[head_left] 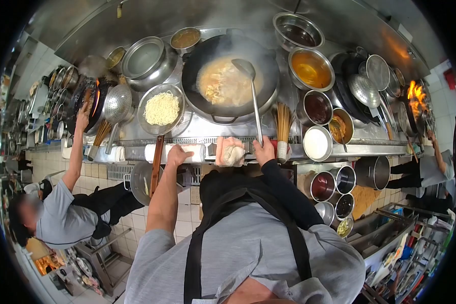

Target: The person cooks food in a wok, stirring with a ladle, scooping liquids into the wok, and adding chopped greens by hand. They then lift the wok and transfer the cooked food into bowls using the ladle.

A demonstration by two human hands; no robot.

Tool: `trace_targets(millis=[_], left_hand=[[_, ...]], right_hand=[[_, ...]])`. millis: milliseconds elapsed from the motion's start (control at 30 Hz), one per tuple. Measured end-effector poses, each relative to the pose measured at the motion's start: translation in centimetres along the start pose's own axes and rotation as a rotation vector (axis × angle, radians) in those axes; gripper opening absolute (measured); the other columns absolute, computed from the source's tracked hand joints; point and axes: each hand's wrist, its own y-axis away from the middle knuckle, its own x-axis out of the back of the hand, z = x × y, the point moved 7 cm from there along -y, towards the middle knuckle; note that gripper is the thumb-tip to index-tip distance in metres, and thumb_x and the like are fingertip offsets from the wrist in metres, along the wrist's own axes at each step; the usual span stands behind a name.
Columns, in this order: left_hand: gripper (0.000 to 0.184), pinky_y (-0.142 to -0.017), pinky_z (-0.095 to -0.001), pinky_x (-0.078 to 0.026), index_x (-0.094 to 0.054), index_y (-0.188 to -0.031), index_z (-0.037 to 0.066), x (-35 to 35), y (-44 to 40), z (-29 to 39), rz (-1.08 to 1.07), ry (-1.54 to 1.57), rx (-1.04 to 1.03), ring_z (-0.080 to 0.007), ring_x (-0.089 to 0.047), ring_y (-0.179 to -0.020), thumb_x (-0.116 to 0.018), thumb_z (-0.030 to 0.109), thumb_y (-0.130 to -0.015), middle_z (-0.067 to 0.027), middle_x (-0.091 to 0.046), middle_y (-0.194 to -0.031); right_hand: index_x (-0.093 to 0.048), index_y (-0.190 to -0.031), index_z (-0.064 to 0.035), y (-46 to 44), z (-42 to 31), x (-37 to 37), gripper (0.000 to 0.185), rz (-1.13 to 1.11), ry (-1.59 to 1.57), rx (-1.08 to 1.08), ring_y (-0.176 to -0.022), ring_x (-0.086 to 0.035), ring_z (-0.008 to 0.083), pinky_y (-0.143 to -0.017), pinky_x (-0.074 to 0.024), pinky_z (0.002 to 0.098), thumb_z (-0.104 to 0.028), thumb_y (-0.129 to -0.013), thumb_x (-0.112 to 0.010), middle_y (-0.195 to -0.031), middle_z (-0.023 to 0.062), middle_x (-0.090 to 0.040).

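Observation:
My right hand [264, 152] is closed round the lower end of a long-handled wok ladle [257, 109]. The ladle's bowl leans inside a large wok [190, 76] of steaming, cloudy broth with pale pieces [220, 83]. My left hand [177, 156] is curled over a rolled white towel [195, 152] at the stove's front edge, its thumb toward the right. Just left of it rises the wooden handle [157, 157] of a strainer holding pale noodles [161, 108]. Between my hands lies a crumpled pinkish cloth [231, 152]. A bamboo brush [282, 126] stands right of the ladle.
Pots of amber liquid [311, 71], dark sauce [317, 107] and white contents [317, 143] line the right side. A metal pot [146, 58] sits back left. One co-worker [66, 207] works at the left wok; another [435, 167] stands near flames [416, 99] at right.

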Motion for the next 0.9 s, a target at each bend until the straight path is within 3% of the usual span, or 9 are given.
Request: trace_targets(millis=[100, 200, 300, 400, 433, 567, 667, 900], left_hand=[[0.066, -0.075, -0.0416, -0.053, -0.065, -0.081, -0.003, 0.0, 0.1, -0.1, 0.032, 0.017, -0.012, -0.0327, -0.068, -0.078, -0.092, 0.054, -0.062, -0.0223, -0.070, -0.081], [0.066, -0.082, -0.0425, -0.054, -0.070, -0.087, -0.006, 0.4, 0.6, 0.5, -0.003, 0.029, 0.024, -0.0382, -0.072, -0.088, -0.091, 0.053, -0.063, -0.0261, -0.073, -0.088], [0.065, -0.081, -0.0426, -0.054, -0.069, -0.085, -0.006, 0.1, 0.5, 0.2, -0.007, 0.038, 0.032, -0.0381, -0.071, -0.086, -0.091, 0.051, -0.064, -0.0257, -0.073, -0.087], [0.063, -0.080, -0.0428, -0.054, -0.069, -0.084, -0.005, 1.0, 1.3, 1.3, 0.005, 0.060, 0.033, -0.0380, -0.071, -0.084, -0.091, 0.050, -0.064, -0.0254, -0.072, -0.085], [0.063, -0.080, -0.0429, -0.054, -0.068, -0.083, -0.005, 1.0, 1.1, 1.0, 0.015, 0.053, 0.028, -0.0381, -0.071, -0.084, -0.091, 0.050, -0.064, -0.0252, -0.072, -0.085], [0.062, -0.080, -0.0432, -0.054, -0.069, -0.082, -0.005, 0.5, 0.6, 0.6, 0.030, 0.052, 0.011, -0.0383, -0.071, -0.084, -0.090, 0.050, -0.063, -0.0249, -0.072, -0.084], [0.062, -0.080, -0.0434, -0.054, -0.069, -0.081, -0.005, 0.6, 1.0, 0.8, 0.034, 0.048, 0.011, -0.0384, -0.071, -0.084, -0.091, 0.050, -0.063, -0.0254, -0.072, -0.084], [0.062, -0.080, -0.0435, -0.054, -0.070, -0.081, -0.005, 0.2, 0.5, 0.3, 0.013, 0.031, 0.021, -0.0384, -0.071, -0.085, -0.091, 0.051, -0.062, -0.0256, -0.073, -0.086]], right_hand=[[-0.060, -0.109, 0.0024, -2.2, -2.3, 1.6, 0.027, -0.025, 0.032, -0.020, -0.069, -0.059, 0.0321, -0.069, -0.0480, 0.0434, -0.018, -0.094, -0.068, -0.078, 0.0210, -0.059], [-0.060, -0.112, -0.0002, -4.5, -5.8, 3.2, 0.024, -0.041, -0.141, -0.093, -0.067, -0.059, 0.0239, -0.061, -0.0474, 0.0389, -0.017, -0.096, -0.067, -0.075, 0.0142, -0.059], [-0.059, -0.122, -0.0029, -5.2, -13.4, 5.4, 0.026, -0.116, -0.427, -0.220, -0.066, -0.058, 0.0139, -0.050, -0.0446, 0.0319, -0.016, -0.100, -0.064, -0.072, 0.0055, -0.056], [-0.052, -0.135, -0.0050, -5.2, -17.9, 6.5, 0.034, -0.226, -0.771, -0.150, -0.059, -0.052, 0.0063, -0.043, -0.0383, 0.0231, -0.014, -0.104, -0.060, -0.071, -0.0020, -0.051], [-0.047, -0.141, -0.0047, -4.7, -18.5, 6.5, 0.039, -0.186, -0.781, -0.146, -0.049, -0.045, 0.0062, -0.040, -0.0346, 0.0226, -0.014, -0.104, -0.059, -0.072, -0.0015, -0.050], [-0.051, -0.133, -0.0050, -1.1, -13.3, 6.8, 0.032, -0.179, -0.725, -0.336, -0.046, -0.038, 0.0046, -0.037, -0.0270, 0.0233, -0.015, -0.104, -0.059, -0.075, 0.0000, -0.051], [-0.053, -0.128, -0.0059, 0.5, -10.3, 6.8, 0.028, -0.199, -0.714, -0.468, -0.046, -0.038, 0.0053, -0.037, -0.0278, 0.0239, -0.014, -0.103, -0.059, -0.074, 0.0001, -0.051], [-0.052, -0.114, -0.0071, 0.6, -9.0, 6.4, 0.018, -0.226, -0.781, -0.541, -0.048, -0.041, 0.0071, -0.038, -0.0325, 0.0264, -0.018, -0.103, -0.060, -0.075, 0.0006, -0.051]])
